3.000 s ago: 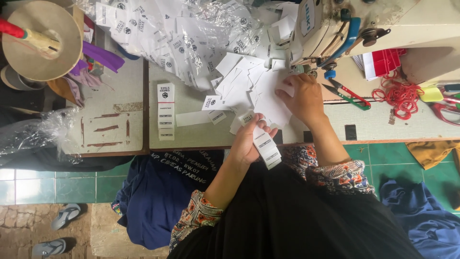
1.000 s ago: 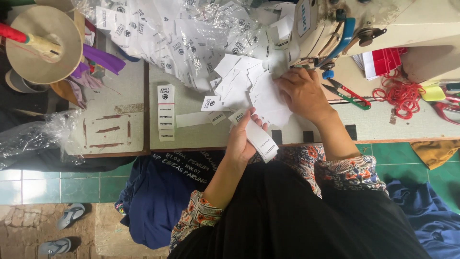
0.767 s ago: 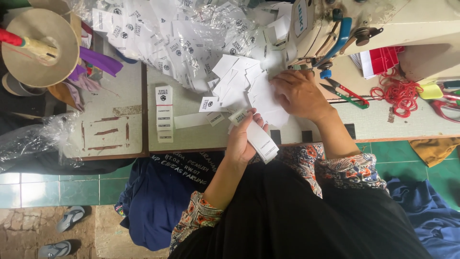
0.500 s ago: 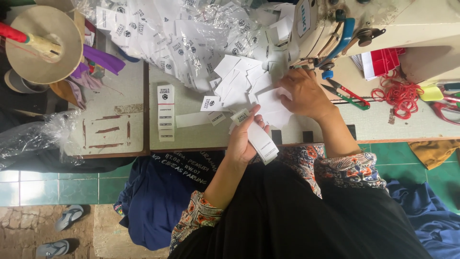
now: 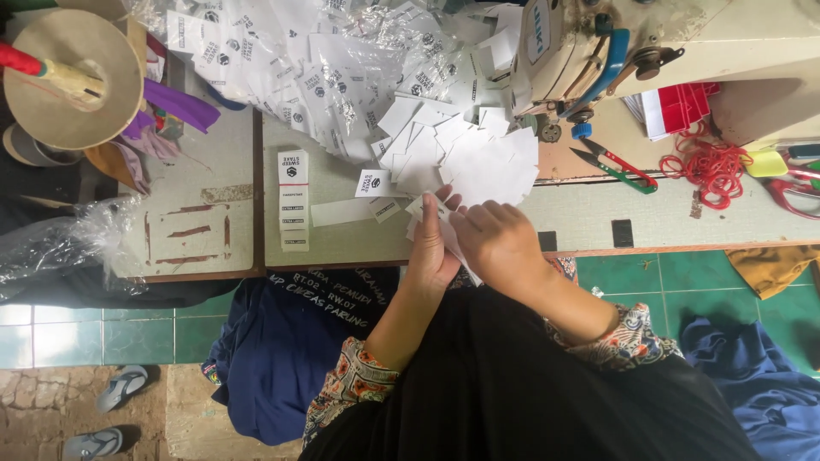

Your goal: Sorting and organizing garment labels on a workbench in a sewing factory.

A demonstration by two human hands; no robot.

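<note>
Grasping white labels (image 5: pixel 444 230), both hands (image 5: pixel 465 243) sit near sewing machine (image 5: pixel 598 43), scissors (image 5: pixel 613 162).

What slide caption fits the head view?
Both hands, left hand and right hand, hold white paper labels beside a sewing machine.

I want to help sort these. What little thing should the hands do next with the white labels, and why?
Probably square up the labels pinched between both hands, then lay them on the table. The left hand holds a small stack at the table edge, the right hand presses on it, and loose labels lie fanned just ahead.
</note>
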